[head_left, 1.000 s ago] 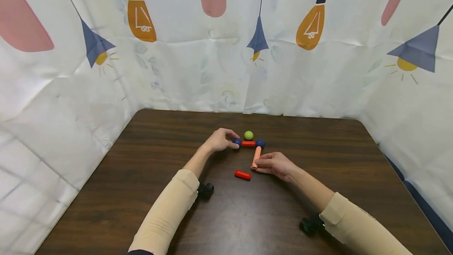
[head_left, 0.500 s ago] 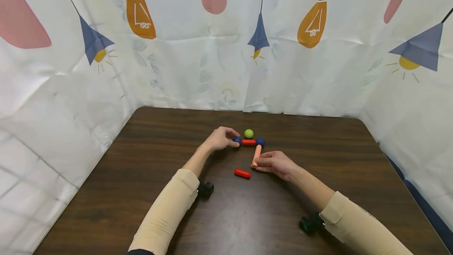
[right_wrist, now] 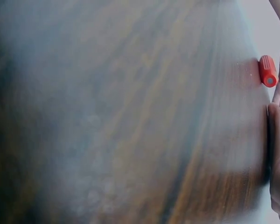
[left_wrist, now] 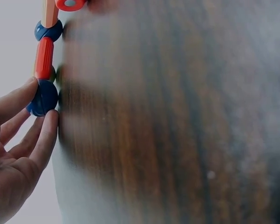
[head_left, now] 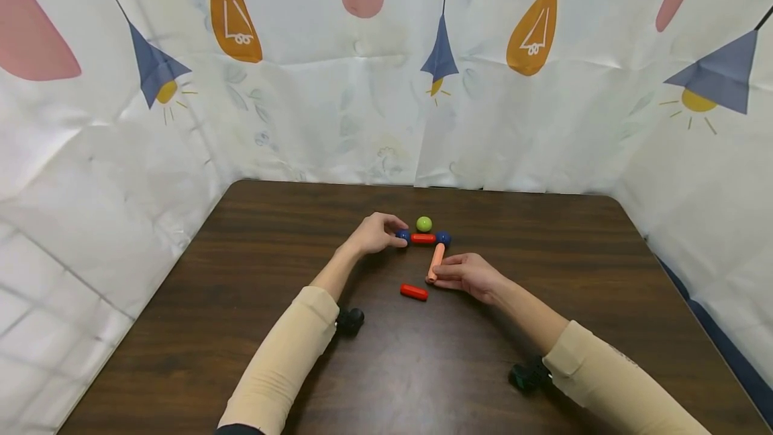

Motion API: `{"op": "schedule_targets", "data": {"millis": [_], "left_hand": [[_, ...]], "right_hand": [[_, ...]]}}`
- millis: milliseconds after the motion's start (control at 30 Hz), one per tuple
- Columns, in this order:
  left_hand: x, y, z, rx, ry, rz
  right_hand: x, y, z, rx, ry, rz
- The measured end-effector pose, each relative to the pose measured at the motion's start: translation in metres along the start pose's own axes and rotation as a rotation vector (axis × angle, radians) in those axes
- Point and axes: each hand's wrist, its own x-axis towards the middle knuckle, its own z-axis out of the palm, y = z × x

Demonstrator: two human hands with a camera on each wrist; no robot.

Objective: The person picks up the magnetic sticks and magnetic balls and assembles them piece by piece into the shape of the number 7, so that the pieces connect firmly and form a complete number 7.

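Observation:
My left hand [head_left: 374, 233] pinches a dark blue ball [left_wrist: 44, 99] between thumb and fingers. From that ball a red ribbed rod [head_left: 423, 238] runs right to a second blue ball [head_left: 443, 238]. An orange rod [head_left: 436, 260] slants from the second ball toward me, its near end pinched by my right hand [head_left: 470, 275]. In the left wrist view the orange rod [left_wrist: 50, 13] meets the second blue ball [left_wrist: 49, 31]. Just behind the red rod sits a light green ball [head_left: 424, 224]. A loose red rod [head_left: 413, 292] lies nearer me, between the two forearms.
The brown wood-grain table [head_left: 386, 368] spreads around the pieces. A white printed curtain [head_left: 302, 119] rises beyond its far edge and along both sides. Small dark cameras, one [head_left: 350, 321] at the left wrist and another [head_left: 529, 376] at the right, hang under the sleeves.
The whole scene shifts slightly upward in the head view as the camera tilts. Both hands keep their holds, and the pieces stay in the same arrangement.

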Motion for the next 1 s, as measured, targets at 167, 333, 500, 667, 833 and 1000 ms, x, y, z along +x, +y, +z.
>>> {"op": "schedule_targets", "data": {"millis": [167, 333, 500, 667, 833, 1000], "left_hand": [[0.0, 0.001, 0.0, 0.011, 0.005, 0.018], [0.0, 0.0, 0.0, 0.01, 0.0, 0.019], [-0.005, 0.002, -0.002, -0.003, 0.003, 0.008], [-0.013, 0.004, -0.006, -0.014, 0.031, -0.012], [-0.02, 0.007, -0.009, -0.004, 0.053, -0.013], [-0.022, 0.006, -0.006, 0.045, 0.029, 0.035]], "right_hand": [[-0.001, -0.001, 0.0, 0.008, -0.008, -0.007], [-0.002, -0.001, 0.001, 0.009, -0.006, -0.008], [-0.002, 0.0, 0.001, 0.011, -0.011, -0.008], [-0.001, 0.0, 0.001, 0.017, -0.013, -0.007], [-0.002, -0.001, 0.001, 0.024, -0.024, -0.01], [-0.001, 0.0, 0.002, 0.023, -0.045, -0.021]]}}
